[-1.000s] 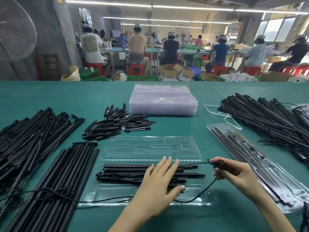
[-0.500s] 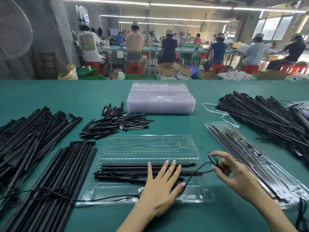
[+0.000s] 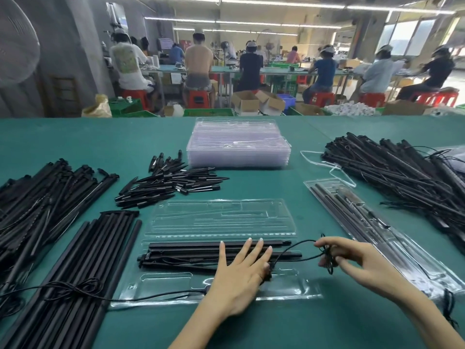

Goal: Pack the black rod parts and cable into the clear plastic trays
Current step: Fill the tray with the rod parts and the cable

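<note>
An open clear plastic tray (image 3: 219, 217) lies on the green table in front of me. Several black rods (image 3: 186, 255) lie across its near half. My left hand (image 3: 241, 270) lies flat on the rods with straight, spread fingers. A thin black cable (image 3: 292, 250) runs from under that hand to my right hand (image 3: 352, 263), which pinches a small looped bundle of it just right of the tray. Another stretch of the cable trails left across the long black rods (image 3: 83, 268).
A stack of clear trays (image 3: 239, 144) stands at the back centre. Short black pointed parts (image 3: 171, 185) lie heaped behind the tray. Black rod piles sit far left (image 3: 40, 195) and far right (image 3: 397, 170). A packed closed tray (image 3: 364, 222) lies on the right. People work at distant benches.
My right hand has drawn the cable end into a small loop and shifted slightly right. My left hand has slid a little along the rods, fingers spread wider.
</note>
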Demonstrator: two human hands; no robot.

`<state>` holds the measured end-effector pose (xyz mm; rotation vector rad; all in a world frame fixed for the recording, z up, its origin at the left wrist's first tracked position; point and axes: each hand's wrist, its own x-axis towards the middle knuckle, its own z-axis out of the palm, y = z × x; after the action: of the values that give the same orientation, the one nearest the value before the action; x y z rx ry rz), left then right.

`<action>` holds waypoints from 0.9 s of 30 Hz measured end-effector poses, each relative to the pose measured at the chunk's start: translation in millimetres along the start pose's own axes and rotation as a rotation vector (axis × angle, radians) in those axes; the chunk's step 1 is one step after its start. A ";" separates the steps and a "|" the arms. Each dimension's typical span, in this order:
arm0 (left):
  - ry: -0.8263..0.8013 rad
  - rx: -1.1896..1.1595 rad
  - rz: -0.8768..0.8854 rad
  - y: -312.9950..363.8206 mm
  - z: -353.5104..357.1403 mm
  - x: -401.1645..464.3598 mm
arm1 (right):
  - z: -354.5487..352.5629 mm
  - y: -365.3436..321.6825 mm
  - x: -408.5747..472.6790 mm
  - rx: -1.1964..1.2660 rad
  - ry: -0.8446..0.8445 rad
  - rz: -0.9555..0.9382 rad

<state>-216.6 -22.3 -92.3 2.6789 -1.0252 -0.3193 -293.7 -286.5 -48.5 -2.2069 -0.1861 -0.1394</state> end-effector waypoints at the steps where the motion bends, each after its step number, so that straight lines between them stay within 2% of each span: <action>1: 0.003 0.007 -0.001 0.4 0.3 -0.3 | -0.7 1.4 -1.5 -0.006 -0.021 0.011; 4: 0.017 0.031 -0.004 1.6 2.6 -1.2 | -1.5 4.8 -3.7 -0.059 -0.052 0.041; 11: 0.045 0.048 -0.011 0.2 6.1 0.1 | 1.6 8.3 2.6 -0.140 0.089 -0.084; 15: 0.037 0.031 -0.036 1.1 6.4 3.2 | 20.9 12.6 7.3 0.215 0.050 -0.089; 18: 0.017 0.017 -0.057 2.6 5.5 5.3 | 36.9 12.3 14.3 0.414 0.105 -0.048; 24: 0.035 0.015 -0.066 3.7 6.3 5.1 | 50.4 2.8 29.2 0.558 0.042 -0.058; 27: 0.046 0.008 -0.057 4.5 6.8 4.0 | 54.0 -0.7 34.2 0.556 -0.022 -0.108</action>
<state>-218.5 -29.3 -97.7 2.7139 -0.9400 -0.2635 -258.4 -239.9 -74.4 -1.6462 -0.3152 -0.1072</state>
